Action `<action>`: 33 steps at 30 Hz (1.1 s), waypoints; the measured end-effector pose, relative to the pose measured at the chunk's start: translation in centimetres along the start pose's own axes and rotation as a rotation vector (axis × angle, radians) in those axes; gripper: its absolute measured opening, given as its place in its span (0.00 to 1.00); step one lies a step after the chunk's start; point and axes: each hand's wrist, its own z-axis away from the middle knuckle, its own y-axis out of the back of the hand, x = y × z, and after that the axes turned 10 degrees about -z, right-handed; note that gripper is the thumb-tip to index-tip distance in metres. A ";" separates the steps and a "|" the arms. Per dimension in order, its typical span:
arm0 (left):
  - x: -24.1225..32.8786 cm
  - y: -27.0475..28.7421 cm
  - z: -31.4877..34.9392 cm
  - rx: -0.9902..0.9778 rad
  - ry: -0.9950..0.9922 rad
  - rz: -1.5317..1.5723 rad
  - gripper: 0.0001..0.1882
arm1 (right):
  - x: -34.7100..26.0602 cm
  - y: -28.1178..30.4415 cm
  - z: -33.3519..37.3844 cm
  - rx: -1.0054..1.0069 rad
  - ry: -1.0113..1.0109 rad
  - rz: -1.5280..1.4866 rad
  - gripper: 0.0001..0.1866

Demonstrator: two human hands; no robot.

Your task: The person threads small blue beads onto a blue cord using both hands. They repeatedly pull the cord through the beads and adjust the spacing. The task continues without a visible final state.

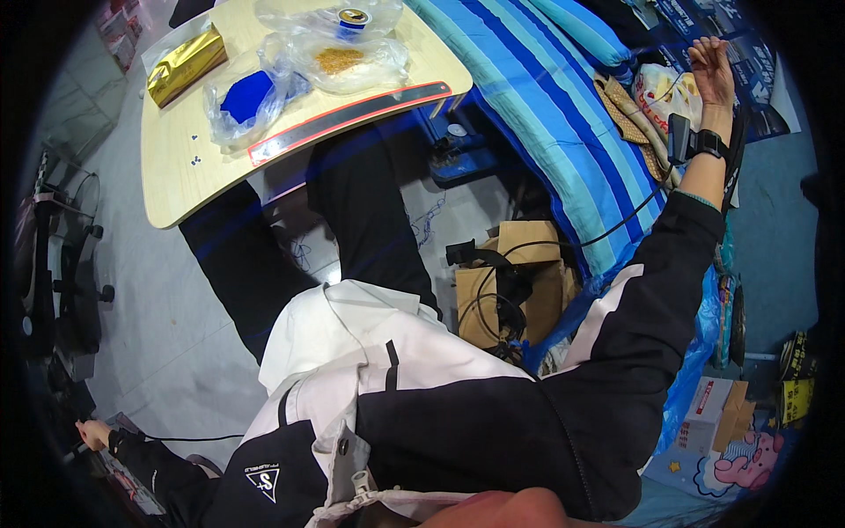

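The right hand (711, 70) was stretched far out over the bed (537, 97), open with its fingers loosely curled and holding nothing, and a white bag (662, 92) lay just under it, a little toward the body. The left hand (90, 433) was low down on the other side by the floor (150, 308), and I could not tell if it was open or closed. The right hand was much nearer to the bag, and the small table (176, 176) with its packets was well apart from both hands.
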 end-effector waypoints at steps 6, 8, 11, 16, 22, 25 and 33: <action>4.3 0.7 0.9 -0.130 -0.555 0.074 0.10 | 4.2 -1.7 0.0 -0.077 -0.281 0.283 0.11; 7.6 1.7 2.5 -0.195 -0.597 0.167 0.10 | 6.2 -4.0 -0.2 -0.251 -0.480 0.523 0.14; 14.2 3.3 7.1 -0.091 -0.637 -0.021 0.14 | 9.9 -8.9 0.4 -0.528 -0.793 0.718 0.14; 21.6 7.4 16.6 -0.503 -0.630 0.663 0.05 | 18.0 -17.8 3.5 -0.994 -0.875 0.817 0.13; 26.1 14.5 25.7 -0.980 -0.816 0.660 0.09 | 24.3 -29.6 8.5 -1.236 -0.454 1.130 0.17; 28.6 19.0 30.5 -1.224 -0.961 0.554 0.10 | 27.0 -35.7 10.4 -1.222 -0.193 0.817 0.20; 32.7 27.3 42.2 -1.748 -1.212 0.632 0.25 | 29.3 -46.7 12.4 -0.965 -0.225 0.107 0.19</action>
